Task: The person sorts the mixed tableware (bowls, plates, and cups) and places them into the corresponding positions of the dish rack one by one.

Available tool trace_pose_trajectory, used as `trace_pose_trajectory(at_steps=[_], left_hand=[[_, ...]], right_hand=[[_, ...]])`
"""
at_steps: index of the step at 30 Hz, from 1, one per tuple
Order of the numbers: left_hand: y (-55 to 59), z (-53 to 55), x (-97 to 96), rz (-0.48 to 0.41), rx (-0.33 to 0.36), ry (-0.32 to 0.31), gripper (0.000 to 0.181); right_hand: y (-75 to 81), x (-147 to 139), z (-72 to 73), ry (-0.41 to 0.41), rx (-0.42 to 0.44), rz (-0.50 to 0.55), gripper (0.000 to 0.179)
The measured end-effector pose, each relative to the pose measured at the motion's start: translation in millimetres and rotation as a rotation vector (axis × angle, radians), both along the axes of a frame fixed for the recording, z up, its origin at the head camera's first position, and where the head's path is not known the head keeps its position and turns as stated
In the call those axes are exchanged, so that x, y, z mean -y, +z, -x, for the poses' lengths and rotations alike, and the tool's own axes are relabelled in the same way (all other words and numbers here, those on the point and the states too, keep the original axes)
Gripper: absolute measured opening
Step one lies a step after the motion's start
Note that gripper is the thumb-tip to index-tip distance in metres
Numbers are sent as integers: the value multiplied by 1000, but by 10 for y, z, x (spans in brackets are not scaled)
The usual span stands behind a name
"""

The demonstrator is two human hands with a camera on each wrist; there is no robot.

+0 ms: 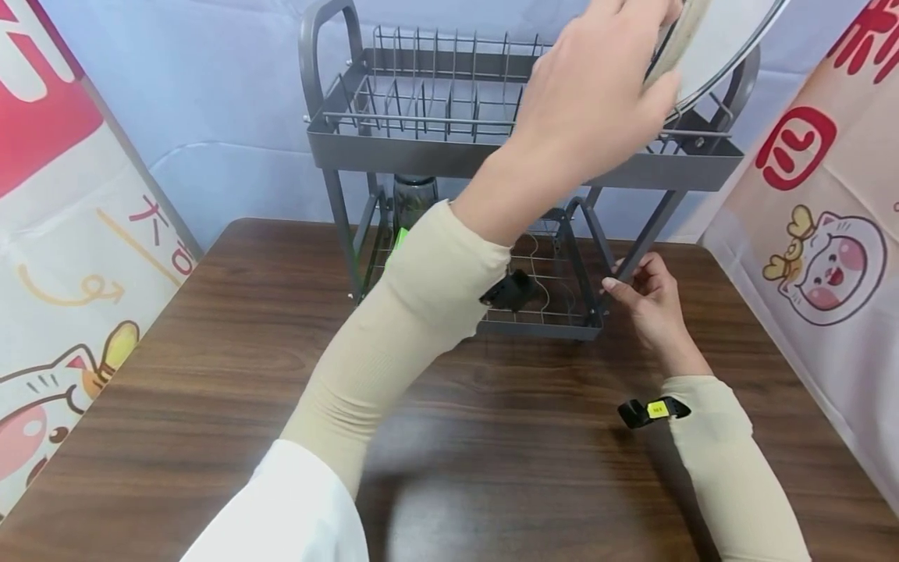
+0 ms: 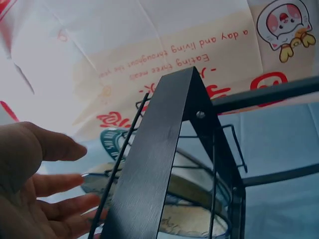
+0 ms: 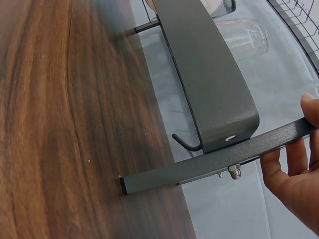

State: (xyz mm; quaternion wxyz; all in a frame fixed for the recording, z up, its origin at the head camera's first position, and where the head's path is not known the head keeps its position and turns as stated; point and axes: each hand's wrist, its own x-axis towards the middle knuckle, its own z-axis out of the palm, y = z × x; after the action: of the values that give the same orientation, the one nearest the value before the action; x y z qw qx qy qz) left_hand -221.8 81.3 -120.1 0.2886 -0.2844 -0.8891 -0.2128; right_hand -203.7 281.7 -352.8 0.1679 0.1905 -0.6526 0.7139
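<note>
A dark grey two-tier dish rack (image 1: 421,152) stands on the wooden table. My left hand (image 1: 583,101) is over the upper tier's right side, beside upright plates (image 1: 726,47). In the left wrist view its fingers (image 2: 60,184) are spread and fairly straight; whether they touch a plate I cannot tell. Low on the right, my right hand (image 1: 653,304) grips the rack's front right leg (image 3: 214,162) between thumb and fingers. My left forearm hides part of the rack's middle.
A dark glass (image 1: 414,199) stands upside down on the lower tier at the left. Clear glassware (image 3: 244,37) shows behind the lower rail in the right wrist view. Printed cloths (image 1: 808,257) hang at both sides, with a pale blue cloth (image 1: 211,101) behind the rack.
</note>
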Motion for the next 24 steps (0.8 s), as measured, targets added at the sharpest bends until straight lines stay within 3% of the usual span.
trace_pose_trajectory(at_steps=[5, 7, 9, 14, 16, 21, 24], left_hand=[[-43, -247, 207, 109, -50, 1, 36], [-81, -285, 263, 144, -77, -11, 36], [-136, -256, 308, 156, -114, -46, 37], [-283, -39, 415, 89, -236, -207, 34], [-309, -32, 487, 79, -306, -252, 33], [-295, -248, 702, 118, -464, -332, 34], [-303, -353, 773, 136, -509, -396, 28]], right_hand=[[3, 15, -16, 7, 6, -11, 21], [0, 19, -19, 9, 6, -9, 21], [-3, 24, -21, 13, 4, -5, 21], [-2, 32, -19, 3, 0, 2, 21], [1, 37, -21, -9, 6, -12, 21], [13, 42, -34, -20, 15, -23, 21], [14, 41, -35, -15, 12, -13, 21]])
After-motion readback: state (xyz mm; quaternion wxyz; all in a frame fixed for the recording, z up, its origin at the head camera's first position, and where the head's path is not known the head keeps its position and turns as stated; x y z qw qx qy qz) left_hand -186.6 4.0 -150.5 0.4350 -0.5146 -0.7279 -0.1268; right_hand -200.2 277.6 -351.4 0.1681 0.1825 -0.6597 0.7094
